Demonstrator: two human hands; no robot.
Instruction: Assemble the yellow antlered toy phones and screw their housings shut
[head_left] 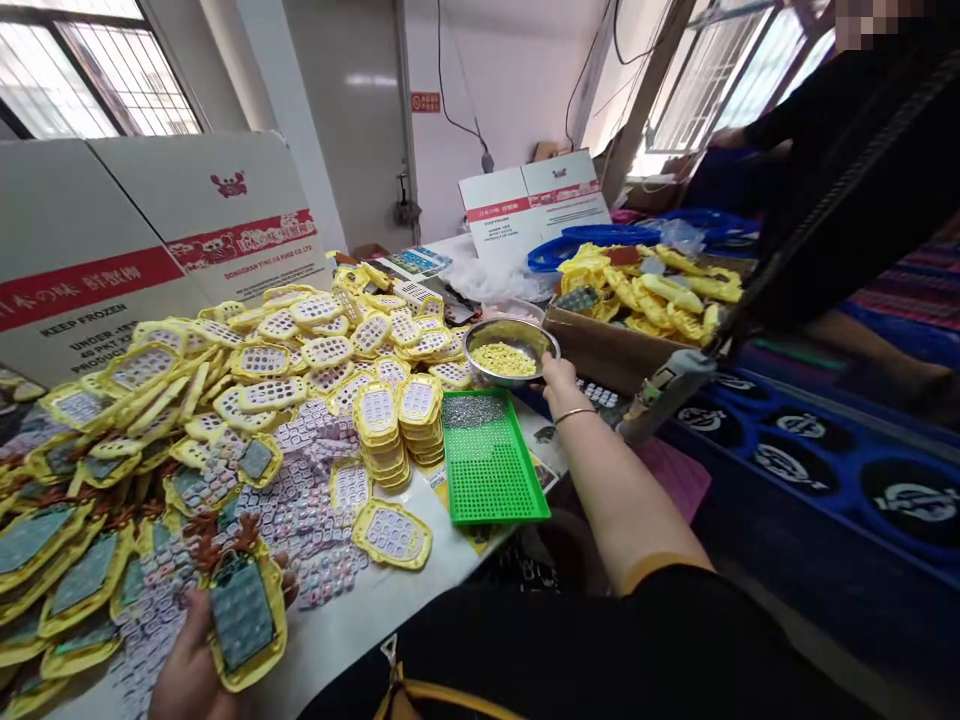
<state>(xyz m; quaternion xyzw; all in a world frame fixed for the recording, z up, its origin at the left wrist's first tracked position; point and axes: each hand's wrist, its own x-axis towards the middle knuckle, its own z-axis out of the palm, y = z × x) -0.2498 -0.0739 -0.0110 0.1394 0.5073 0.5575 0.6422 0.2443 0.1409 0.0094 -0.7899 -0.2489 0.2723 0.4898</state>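
My left hand [191, 655] is closed around a yellow toy phone shell [271, 630], which has a grey button pad and brown antlers on top. My right hand [557, 380] grips the rim of a metal bowl [480, 368]; small yellow pieces [506, 358] lie inside it. Just below the bowl is a green perforated tray [499, 505], with small silvery parts [474, 409] gathered at its far end. Left of that tray stand short stacks of yellow shell halves [376, 415]. Many loose little printed keys [311, 500] cover the table between my hands.
A large heap of yellow shells [326, 350] fills the left and middle. White cartons [247, 235] stand behind it. At right are a cardboard box [615, 340] of yellow parts, a grey tool [667, 385], blue crates [795, 520] and another person's dark sleeve [847, 170].
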